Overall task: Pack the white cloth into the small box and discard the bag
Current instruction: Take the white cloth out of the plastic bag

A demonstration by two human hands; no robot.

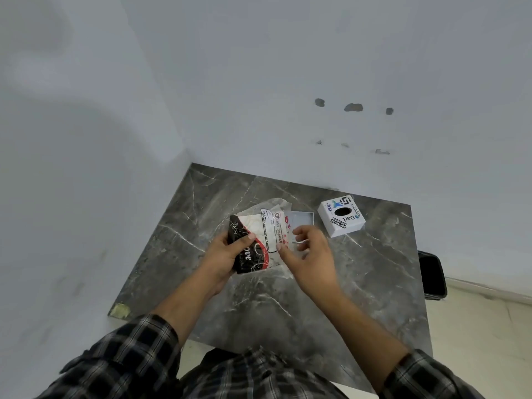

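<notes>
My left hand (pixel 227 254) grips the left end of a printed plastic bag (pixel 259 240), black, red and white with a tissue label, and holds it just above the table. A crumpled pale white sheet (pixel 273 203) shows at the bag's far end, probably the white cloth. My right hand (pixel 309 254) is at the bag's right edge with its thumb against the plastic and its fingers loosely curled; whether it pinches the bag is unclear. Behind the hands lies the small white box (pixel 305 218), open on the table. Its white lid (pixel 342 216), with stickers and a dark round hole, sits to the right.
The dark marble table (pixel 331 298) stands in a corner of pale walls. A black bin (pixel 431 273) stands on the floor past the table's right edge. A yellowish scrap of tape (pixel 121 310) marks the near left corner.
</notes>
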